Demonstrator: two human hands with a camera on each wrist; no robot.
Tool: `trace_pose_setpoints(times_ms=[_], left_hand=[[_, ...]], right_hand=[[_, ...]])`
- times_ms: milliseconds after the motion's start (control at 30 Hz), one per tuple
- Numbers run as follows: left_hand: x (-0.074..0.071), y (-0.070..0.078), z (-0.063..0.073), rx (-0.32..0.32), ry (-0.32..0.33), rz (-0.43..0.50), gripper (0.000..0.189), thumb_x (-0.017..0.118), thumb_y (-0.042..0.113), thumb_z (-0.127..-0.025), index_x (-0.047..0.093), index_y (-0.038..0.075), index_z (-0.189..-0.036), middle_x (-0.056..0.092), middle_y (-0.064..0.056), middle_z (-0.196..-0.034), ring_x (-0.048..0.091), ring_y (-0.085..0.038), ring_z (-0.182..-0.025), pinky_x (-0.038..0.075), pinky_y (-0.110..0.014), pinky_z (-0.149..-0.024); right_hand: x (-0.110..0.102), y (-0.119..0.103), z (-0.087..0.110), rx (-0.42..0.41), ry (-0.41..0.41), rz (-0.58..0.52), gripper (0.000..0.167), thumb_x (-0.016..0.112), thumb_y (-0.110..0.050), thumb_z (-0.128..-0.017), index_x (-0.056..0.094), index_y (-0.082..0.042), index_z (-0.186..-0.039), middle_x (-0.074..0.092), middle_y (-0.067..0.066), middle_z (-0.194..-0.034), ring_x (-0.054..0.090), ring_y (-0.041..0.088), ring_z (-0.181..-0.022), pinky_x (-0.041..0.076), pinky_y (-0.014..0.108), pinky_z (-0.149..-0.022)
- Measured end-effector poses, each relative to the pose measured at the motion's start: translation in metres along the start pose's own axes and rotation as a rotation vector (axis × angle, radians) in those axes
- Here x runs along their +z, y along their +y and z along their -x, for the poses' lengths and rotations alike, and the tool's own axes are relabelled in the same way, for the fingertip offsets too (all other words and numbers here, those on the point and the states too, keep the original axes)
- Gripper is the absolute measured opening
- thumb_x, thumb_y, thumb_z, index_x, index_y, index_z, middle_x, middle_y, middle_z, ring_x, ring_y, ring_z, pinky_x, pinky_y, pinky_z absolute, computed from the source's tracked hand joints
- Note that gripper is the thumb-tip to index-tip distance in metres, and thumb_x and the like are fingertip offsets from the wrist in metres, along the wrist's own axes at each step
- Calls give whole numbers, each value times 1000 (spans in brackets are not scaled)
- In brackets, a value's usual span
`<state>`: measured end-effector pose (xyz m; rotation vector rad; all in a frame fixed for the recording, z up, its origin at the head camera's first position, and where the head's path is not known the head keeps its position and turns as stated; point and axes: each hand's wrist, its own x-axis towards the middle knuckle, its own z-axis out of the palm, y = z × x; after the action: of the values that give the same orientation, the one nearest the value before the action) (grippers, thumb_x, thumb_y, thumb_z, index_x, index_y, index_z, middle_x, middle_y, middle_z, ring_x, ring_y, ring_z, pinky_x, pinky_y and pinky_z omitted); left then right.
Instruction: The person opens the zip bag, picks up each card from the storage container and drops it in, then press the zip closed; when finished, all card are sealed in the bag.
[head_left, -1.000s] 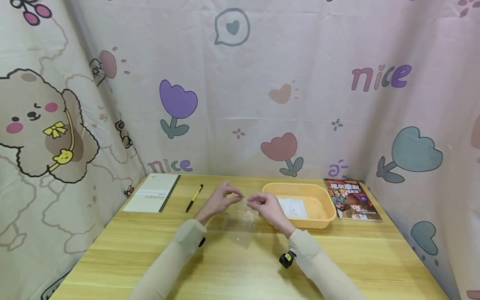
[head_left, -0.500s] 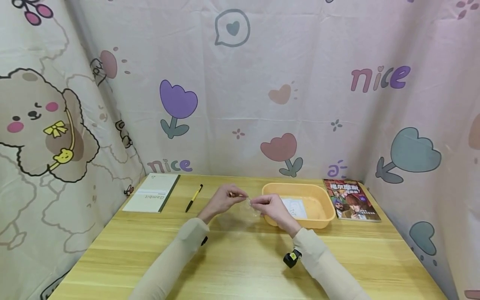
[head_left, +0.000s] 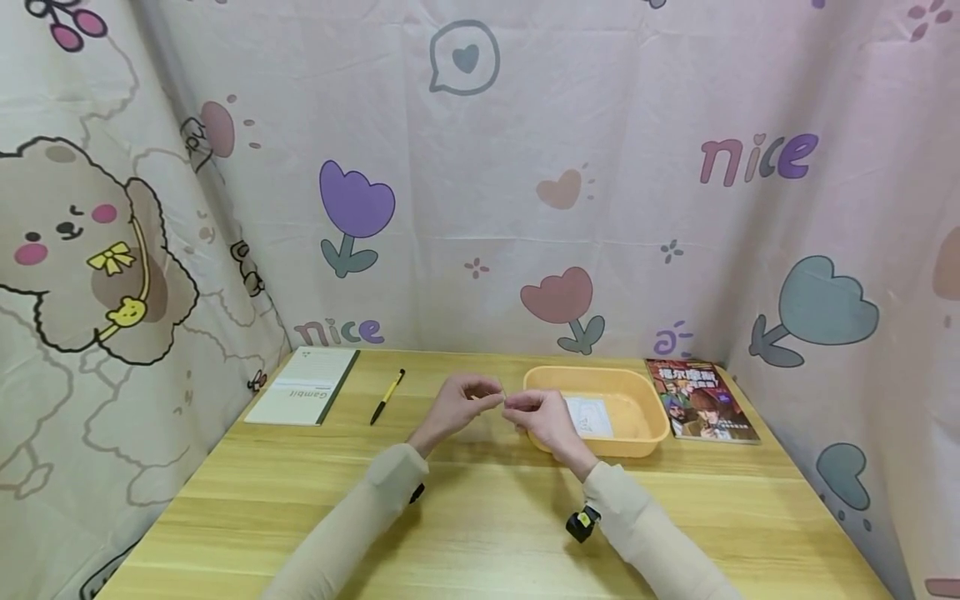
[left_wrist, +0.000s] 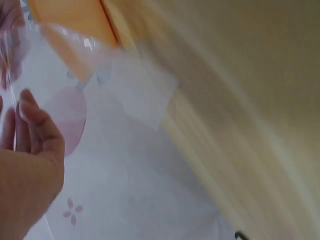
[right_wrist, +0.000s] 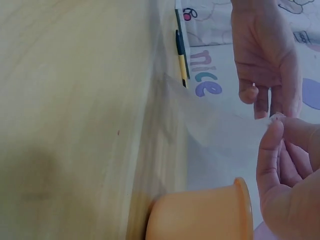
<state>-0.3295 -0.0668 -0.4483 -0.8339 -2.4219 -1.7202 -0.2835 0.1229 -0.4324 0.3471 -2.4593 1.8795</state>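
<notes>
A clear plastic bag [left_wrist: 135, 87] hangs between the two hands above the table [head_left: 480, 533]. My left hand [head_left: 453, 412] pinches its top edge from the left with thumb and fingertips. From the other side my right hand [head_left: 551, 423] pinches the same edge, the fingertips of both hands close together. In the right wrist view the see-through bag [right_wrist: 210, 122] stretches away from the fingertips over the tabletop. In the head view the bag is hardly visible. The right hand is in front of the left rim of an orange plastic basin [head_left: 651, 443].
White printed sheets or packets [head_left: 592, 417] lie in the basin. A colourful magazine [head_left: 705, 402] lies right of it. At the back left are a white notebook [head_left: 303, 387] and a yellow-and-black pen [head_left: 387, 397]. A patterned curtain [head_left: 465, 167] hangs behind the table.
The bag hung down flat toward the table a second ago and has swung up, now hardly visible from the head. The left hand has shifted slightly right; both hands keep their pinch.
</notes>
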Motion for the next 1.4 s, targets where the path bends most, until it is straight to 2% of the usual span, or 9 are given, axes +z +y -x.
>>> trace_pose_setpoints(times_ms=[167,233,400,533,633,767,1033,1300,1400], left_hand=[[12,-1,3,-58,86,98,15,75,16,-87,73,5,-97,73,-6,-87,66,-38,-78,57,-37,-55],[16,0,5,-59,104,121,15,74,13,-87,71,4,-99,72,-10,-89,67,-36,-76,58,-42,-55],[22,3,8,-35,108,160,18,69,6,-90,66,-1,-107,69,-20,-93,68,-26,-73,60,-43,-54],[26,5,10,-53,103,198,22,69,5,-90,64,-2,-111,67,-20,-93,67,-35,-75,61,-46,-55],[28,5,12,-87,105,215,22,70,7,-90,64,0,-111,67,-16,-92,66,-43,-78,61,-48,-56],[29,4,13,-119,97,233,25,70,13,-91,63,0,-111,66,-13,-90,67,-42,-80,61,-44,-53],[30,5,9,-136,102,254,25,71,14,-91,62,0,-110,65,-12,-89,64,-14,-68,59,-33,-47],[28,3,9,-69,96,215,23,69,5,-90,67,1,-112,72,-20,-94,65,-48,-83,61,-39,-54],[28,3,8,-49,106,204,26,70,3,-88,67,-3,-114,72,-21,-93,69,-38,-77,62,-40,-59]], right_hand=[[7,18,-6,24,71,-46,28,79,-5,-81,71,0,-106,75,15,-92,68,13,-72,63,43,-67],[8,20,-7,28,75,-74,35,79,-5,-80,67,0,-113,75,15,-92,68,12,-72,63,46,-68],[7,21,-6,20,68,-70,29,75,-5,-84,69,2,-112,74,16,-90,71,27,-74,63,35,-60],[6,20,-5,12,55,-51,20,73,-6,-86,73,1,-106,75,16,-91,71,39,-80,63,29,-59],[6,20,-4,-4,39,-42,22,73,-4,-86,73,2,-108,74,18,-92,72,35,-79,63,28,-62],[5,20,-2,-34,35,16,23,74,-4,-85,74,-2,-108,75,16,-88,73,24,-71,64,31,-64],[8,18,-2,-94,90,140,22,77,-8,-82,76,-10,-104,75,4,-79,67,9,-64,58,20,-61],[7,19,-3,-65,116,112,26,76,-10,-84,73,-5,-110,75,6,-83,67,10,-63,56,19,-57],[8,20,-4,-50,111,78,26,73,-7,-86,72,-2,-112,75,8,-84,66,9,-63,56,18,-57]])
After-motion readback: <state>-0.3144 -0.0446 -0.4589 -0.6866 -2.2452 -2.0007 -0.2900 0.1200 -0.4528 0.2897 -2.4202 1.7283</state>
